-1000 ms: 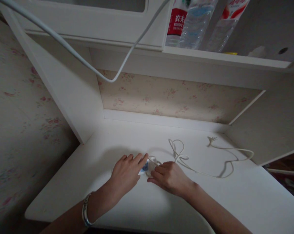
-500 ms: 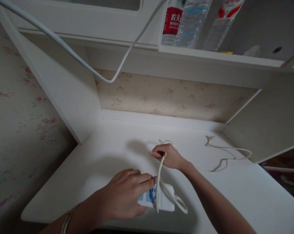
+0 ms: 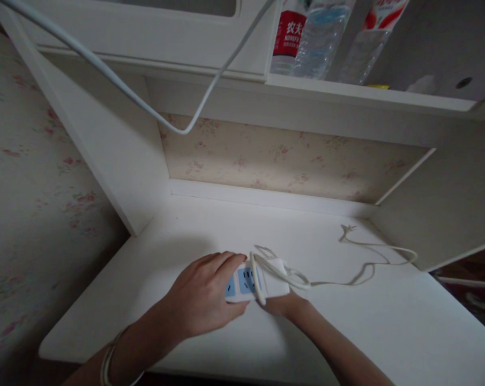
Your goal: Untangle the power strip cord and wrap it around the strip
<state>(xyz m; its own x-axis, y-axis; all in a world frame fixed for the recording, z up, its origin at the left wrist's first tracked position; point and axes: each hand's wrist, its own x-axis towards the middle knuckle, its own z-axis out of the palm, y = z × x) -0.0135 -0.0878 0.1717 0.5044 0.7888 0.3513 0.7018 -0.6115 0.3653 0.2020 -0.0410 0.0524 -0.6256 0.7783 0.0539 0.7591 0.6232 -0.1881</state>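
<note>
My left hand (image 3: 210,292) grips the left end of a white power strip (image 3: 277,287) with blue socket faces, thumb below and fingers over the top edge. A white cord (image 3: 256,276) loops across the front of the strip near its middle, and more of it curls over the right end. My right hand (image 3: 280,304) is under and behind the strip's right part; its fingers are hidden. From the strip, the cord runs right across the white desk (image 3: 210,225) to its plug (image 3: 348,230) near the back right.
A thick pale cable (image 3: 181,131) hangs in front of the upper cabinet. Plastic bottles (image 3: 320,40) stand on the shelf (image 3: 366,92) at the upper right. White side panels (image 3: 117,155) and flowered wallpaper (image 3: 242,155) border the desk.
My right hand has gone from above the strip, where it held the cord up, to beneath it. The strip has risen in view, and the cord now lies closer around it.
</note>
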